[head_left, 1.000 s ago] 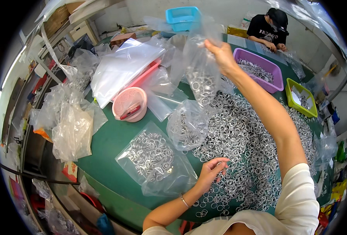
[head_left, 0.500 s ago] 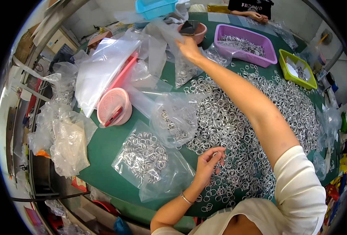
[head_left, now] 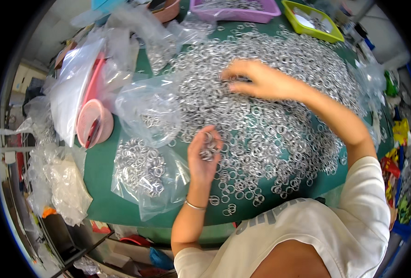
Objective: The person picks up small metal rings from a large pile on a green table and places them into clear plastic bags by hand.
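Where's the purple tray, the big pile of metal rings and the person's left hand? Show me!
Purple tray (head_left: pixel 252 17): head view, on its near outer wall.
Pile of metal rings (head_left: pixel 270 127): head view, around the middle of the heap.
Left hand (head_left: pixel 199 159): head view, on the palm.

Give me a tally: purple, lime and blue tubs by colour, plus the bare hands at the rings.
Purple tub: 1
Lime tub: 1
Blue tub: 1, cut by the picture's edge
Hands: 2, left hand and right hand
Total: 5
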`<state>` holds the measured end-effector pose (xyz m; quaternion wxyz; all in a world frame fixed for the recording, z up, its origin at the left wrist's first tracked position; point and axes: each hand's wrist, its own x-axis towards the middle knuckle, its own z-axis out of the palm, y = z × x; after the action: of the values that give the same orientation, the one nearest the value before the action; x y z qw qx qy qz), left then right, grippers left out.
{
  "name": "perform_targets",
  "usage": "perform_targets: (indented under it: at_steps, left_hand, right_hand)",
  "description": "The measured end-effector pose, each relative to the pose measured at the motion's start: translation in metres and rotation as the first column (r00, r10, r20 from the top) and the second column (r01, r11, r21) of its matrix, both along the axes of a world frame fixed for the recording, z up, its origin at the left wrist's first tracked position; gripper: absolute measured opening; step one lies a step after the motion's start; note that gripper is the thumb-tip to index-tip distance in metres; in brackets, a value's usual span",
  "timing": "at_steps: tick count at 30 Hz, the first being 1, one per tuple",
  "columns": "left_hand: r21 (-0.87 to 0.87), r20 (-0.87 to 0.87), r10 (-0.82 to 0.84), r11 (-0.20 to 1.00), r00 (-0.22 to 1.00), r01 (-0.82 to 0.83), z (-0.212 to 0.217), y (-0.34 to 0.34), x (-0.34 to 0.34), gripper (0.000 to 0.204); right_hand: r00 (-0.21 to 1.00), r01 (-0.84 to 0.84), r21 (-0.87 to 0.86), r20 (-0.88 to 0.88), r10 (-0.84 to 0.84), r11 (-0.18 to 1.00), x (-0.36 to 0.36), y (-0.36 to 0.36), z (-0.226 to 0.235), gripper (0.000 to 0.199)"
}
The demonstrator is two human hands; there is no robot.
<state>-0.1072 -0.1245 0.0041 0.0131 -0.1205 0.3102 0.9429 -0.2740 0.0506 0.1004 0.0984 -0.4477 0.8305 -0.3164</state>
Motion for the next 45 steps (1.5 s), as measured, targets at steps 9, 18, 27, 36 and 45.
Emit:
perform_targets:
  at_steps: [9, 18, 27, 36, 45]
  left_hand:
    - [0.445, 0.076, -0.173, 0.887, 0.982, 0.122, 0.032, 0.020, 0.012, 0.035]
    - [0.495, 0.145, -0.096, 0.869, 0.985, 0.011, 0.041, 0.076, 0.090, 0.026]
    - [0.422, 0.264, -0.020, 0.901, 0.964, -0.097, 0.027, 0.109, 0.125, 0.025]
    - [0.484, 0.298, -0.046, 0.868, 0.953, -0.110, 0.018, 0.121, 0.144, 0.034]
    - [0.413, 0.431, -0.021, 0.894, 0.902, -0.176, 0.024, 0.122, 0.150, 0.025]
  right_hand:
    - [0.975, 0.207, 0.112, 0.064, -0.215, 0.972, 0.146, 0.128, -0.029, 0.033]
    - [0.931, 0.237, 0.002, -0.287, -0.226, 0.972, 0.168, 0.112, -0.077, 0.022]
    - [0.787, 0.473, -0.208, -0.337, -0.517, 0.856, 0.177, 0.171, -0.073, 0.018]
    - [0.953, 0.184, -0.116, -0.222, -0.206, 0.976, 0.218, 0.125, -0.054, 0.039]
    - [0.878, 0.408, -0.019, -0.266, -0.398, 0.913, 0.211, 0.153, -0.073, 0.031]
